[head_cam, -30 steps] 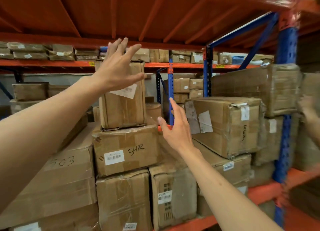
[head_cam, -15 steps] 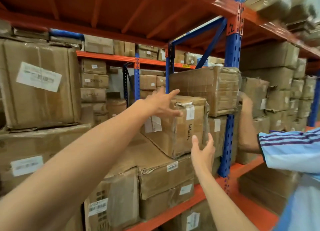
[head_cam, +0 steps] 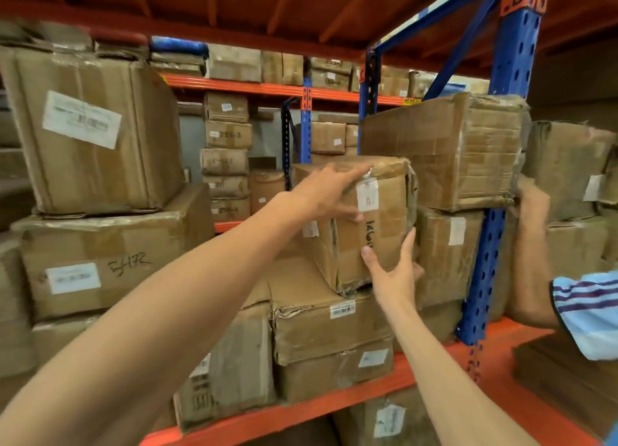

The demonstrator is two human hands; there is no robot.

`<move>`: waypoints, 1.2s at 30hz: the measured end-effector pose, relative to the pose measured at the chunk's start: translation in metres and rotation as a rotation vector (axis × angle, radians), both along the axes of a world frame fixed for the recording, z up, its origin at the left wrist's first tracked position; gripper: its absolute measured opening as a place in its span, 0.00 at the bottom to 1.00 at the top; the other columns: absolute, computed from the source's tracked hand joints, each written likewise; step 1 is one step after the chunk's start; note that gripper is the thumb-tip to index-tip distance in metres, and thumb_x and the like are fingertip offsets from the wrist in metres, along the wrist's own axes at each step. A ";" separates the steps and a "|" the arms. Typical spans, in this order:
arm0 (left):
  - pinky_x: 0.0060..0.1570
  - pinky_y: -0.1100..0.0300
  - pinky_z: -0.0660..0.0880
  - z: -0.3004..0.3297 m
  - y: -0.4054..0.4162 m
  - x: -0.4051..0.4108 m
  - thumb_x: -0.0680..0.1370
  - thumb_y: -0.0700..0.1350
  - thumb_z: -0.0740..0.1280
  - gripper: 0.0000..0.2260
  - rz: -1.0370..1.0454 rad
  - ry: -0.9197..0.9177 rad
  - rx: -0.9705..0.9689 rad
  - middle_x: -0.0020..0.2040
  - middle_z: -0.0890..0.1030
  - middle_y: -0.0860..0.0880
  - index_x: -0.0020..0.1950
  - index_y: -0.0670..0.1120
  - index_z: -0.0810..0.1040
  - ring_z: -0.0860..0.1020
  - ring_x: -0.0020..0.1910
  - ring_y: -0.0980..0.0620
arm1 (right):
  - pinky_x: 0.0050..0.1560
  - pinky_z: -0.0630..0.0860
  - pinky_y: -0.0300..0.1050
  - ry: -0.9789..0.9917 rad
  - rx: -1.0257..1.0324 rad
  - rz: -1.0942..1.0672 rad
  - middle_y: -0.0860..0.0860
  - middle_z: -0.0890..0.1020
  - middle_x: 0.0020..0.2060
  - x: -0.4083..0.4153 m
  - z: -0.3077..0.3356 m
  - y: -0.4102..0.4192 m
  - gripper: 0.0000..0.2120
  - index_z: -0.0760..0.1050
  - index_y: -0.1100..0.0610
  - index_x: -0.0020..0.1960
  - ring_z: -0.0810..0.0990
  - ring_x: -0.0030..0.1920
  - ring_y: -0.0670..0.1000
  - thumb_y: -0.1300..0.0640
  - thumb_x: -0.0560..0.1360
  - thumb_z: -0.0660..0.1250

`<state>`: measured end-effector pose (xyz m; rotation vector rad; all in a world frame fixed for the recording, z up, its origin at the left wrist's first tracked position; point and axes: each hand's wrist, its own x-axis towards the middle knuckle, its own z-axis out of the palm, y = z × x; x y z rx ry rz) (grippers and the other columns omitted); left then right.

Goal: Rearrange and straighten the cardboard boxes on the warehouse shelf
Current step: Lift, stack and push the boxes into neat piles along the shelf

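Note:
A battered cardboard box (head_cam: 384, 231) with a white label and black scrawl sits skewed, corner toward me, on top of a flat box (head_cam: 314, 318) on the orange shelf (head_cam: 334, 405). My left hand (head_cam: 327, 191) grips its top near corner, fingers over the top and thumb on the near face. My right hand (head_cam: 394, 271) is on its lower right front face, fingers up and thumb spread. A larger box (head_cam: 444, 147) stands close behind on the right.
Tall stacked boxes (head_cam: 93, 134) fill the left of the shelf. A blue upright post (head_cam: 485, 245) stands just right of the box. Another person's arm (head_cam: 531, 255) in a striped sleeve holds boxes in the bay beyond it. More boxes line the far racks.
I turned right and came closer. My left hand left the tall left box and took the skewed box's top corner. My right hand rose onto its lower right face.

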<state>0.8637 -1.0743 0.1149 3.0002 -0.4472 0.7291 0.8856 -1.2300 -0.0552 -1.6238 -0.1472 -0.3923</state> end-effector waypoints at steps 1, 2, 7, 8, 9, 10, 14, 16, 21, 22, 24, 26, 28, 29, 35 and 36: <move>0.69 0.46 0.68 -0.004 0.010 -0.007 0.73 0.63 0.73 0.46 0.004 -0.020 -0.045 0.72 0.68 0.38 0.82 0.62 0.46 0.69 0.69 0.37 | 0.72 0.64 0.52 -0.031 -0.015 -0.003 0.59 0.50 0.80 -0.002 0.004 0.005 0.52 0.41 0.29 0.82 0.63 0.77 0.63 0.35 0.72 0.75; 0.68 0.47 0.68 -0.009 0.020 -0.014 0.73 0.62 0.73 0.46 0.008 -0.035 -0.101 0.72 0.68 0.38 0.82 0.62 0.46 0.69 0.69 0.38 | 0.71 0.64 0.51 -0.061 -0.033 -0.004 0.58 0.50 0.79 -0.004 0.007 0.009 0.51 0.43 0.30 0.82 0.64 0.76 0.62 0.38 0.73 0.76; 0.69 0.46 0.68 -0.051 0.075 -0.061 0.72 0.62 0.75 0.51 0.069 -0.087 -0.484 0.70 0.67 0.37 0.80 0.67 0.38 0.71 0.67 0.36 | 0.76 0.63 0.54 -0.302 -0.190 0.049 0.55 0.52 0.77 -0.013 0.028 0.031 0.46 0.54 0.27 0.77 0.62 0.76 0.59 0.49 0.73 0.80; 0.68 0.48 0.67 -0.061 0.086 -0.070 0.71 0.63 0.75 0.53 0.086 -0.091 -0.568 0.70 0.67 0.37 0.79 0.66 0.36 0.71 0.66 0.36 | 0.77 0.63 0.56 -0.357 -0.245 0.074 0.54 0.52 0.77 -0.015 0.034 0.036 0.46 0.55 0.27 0.77 0.60 0.76 0.59 0.50 0.73 0.80; 0.68 0.49 0.66 -0.073 0.095 -0.078 0.70 0.64 0.75 0.55 0.111 -0.090 -0.650 0.72 0.66 0.37 0.79 0.66 0.35 0.71 0.67 0.37 | 0.77 0.62 0.56 -0.403 -0.306 0.104 0.51 0.52 0.76 -0.016 0.039 0.041 0.45 0.57 0.28 0.77 0.59 0.76 0.58 0.51 0.73 0.80; 0.70 0.47 0.65 -0.087 0.102 -0.086 0.69 0.65 0.76 0.56 0.147 -0.079 -0.729 0.73 0.65 0.37 0.79 0.65 0.34 0.70 0.69 0.37 | 0.78 0.62 0.56 -0.439 -0.373 0.137 0.48 0.52 0.75 -0.018 0.044 0.046 0.44 0.58 0.28 0.77 0.58 0.76 0.56 0.52 0.73 0.80; 0.72 0.44 0.67 -0.141 0.122 -0.118 0.67 0.67 0.76 0.58 0.287 -0.039 -0.921 0.75 0.69 0.42 0.82 0.48 0.43 0.69 0.73 0.42 | 0.78 0.60 0.62 -0.580 -0.668 0.255 0.44 0.52 0.75 -0.026 0.052 0.065 0.44 0.62 0.27 0.77 0.56 0.73 0.52 0.53 0.72 0.81; 0.70 0.48 0.70 -0.149 0.128 -0.127 0.69 0.64 0.77 0.55 0.306 -0.037 -0.958 0.72 0.74 0.44 0.82 0.45 0.46 0.73 0.70 0.44 | 0.78 0.60 0.64 -0.634 -0.710 0.251 0.46 0.52 0.75 -0.031 0.046 0.070 0.44 0.62 0.28 0.77 0.56 0.74 0.54 0.52 0.71 0.82; 0.53 0.45 0.78 -0.129 0.110 -0.130 0.67 0.61 0.80 0.68 0.501 -0.112 -0.560 0.63 0.78 0.35 0.76 0.49 0.21 0.81 0.53 0.37 | 0.78 0.61 0.64 -0.591 -0.828 0.310 0.42 0.35 0.80 -0.023 0.041 0.051 0.51 0.52 0.23 0.78 0.48 0.82 0.61 0.46 0.69 0.82; 0.47 0.44 0.77 -0.120 0.107 -0.132 0.64 0.59 0.82 0.70 0.510 -0.180 -0.454 0.61 0.77 0.34 0.74 0.54 0.20 0.81 0.50 0.36 | 0.76 0.65 0.62 -0.566 -0.857 0.326 0.41 0.30 0.79 -0.022 0.041 0.049 0.55 0.49 0.22 0.78 0.51 0.82 0.63 0.44 0.67 0.83; 0.46 0.43 0.76 -0.102 0.110 -0.133 0.62 0.57 0.84 0.71 0.485 -0.157 -0.367 0.61 0.75 0.32 0.73 0.64 0.22 0.80 0.50 0.34 | 0.70 0.73 0.58 -0.529 -0.888 0.317 0.40 0.23 0.77 -0.022 0.036 0.049 0.61 0.44 0.22 0.78 0.63 0.78 0.66 0.46 0.64 0.85; 0.58 0.40 0.76 -0.086 0.118 -0.133 0.62 0.56 0.84 0.67 0.440 -0.004 -0.422 0.66 0.73 0.34 0.77 0.66 0.31 0.78 0.58 0.34 | 0.68 0.74 0.58 -0.504 -0.855 0.305 0.40 0.21 0.76 -0.022 0.033 0.053 0.64 0.43 0.21 0.77 0.68 0.75 0.67 0.50 0.63 0.87; 0.63 0.41 0.75 -0.082 0.121 -0.133 0.61 0.53 0.85 0.58 0.370 0.042 -0.498 0.66 0.75 0.37 0.79 0.62 0.48 0.78 0.60 0.37 | 0.70 0.74 0.61 -0.478 -0.803 0.313 0.39 0.22 0.76 -0.022 0.033 0.057 0.65 0.43 0.20 0.76 0.66 0.77 0.67 0.53 0.63 0.87; 0.63 0.42 0.75 -0.083 0.120 -0.134 0.61 0.51 0.85 0.54 0.341 0.026 -0.529 0.64 0.76 0.38 0.77 0.59 0.54 0.78 0.59 0.38 | 0.71 0.73 0.62 -0.476 -0.787 0.317 0.39 0.23 0.76 -0.021 0.033 0.059 0.65 0.44 0.19 0.76 0.64 0.77 0.67 0.53 0.63 0.87; 0.45 0.45 0.80 -0.090 0.141 -0.141 0.74 0.41 0.76 0.24 0.290 -0.187 -0.540 0.40 0.79 0.45 0.63 0.51 0.67 0.78 0.39 0.45 | 0.71 0.71 0.62 -0.514 -0.795 0.309 0.40 0.31 0.78 -0.024 0.038 0.078 0.63 0.47 0.17 0.73 0.66 0.75 0.69 0.55 0.63 0.87; 0.44 0.46 0.80 -0.090 0.144 -0.141 0.75 0.39 0.75 0.21 0.282 -0.211 -0.512 0.38 0.79 0.46 0.62 0.51 0.68 0.78 0.37 0.46 | 0.72 0.71 0.63 -0.518 -0.803 0.307 0.41 0.31 0.78 -0.023 0.039 0.080 0.62 0.47 0.18 0.74 0.65 0.75 0.69 0.55 0.63 0.87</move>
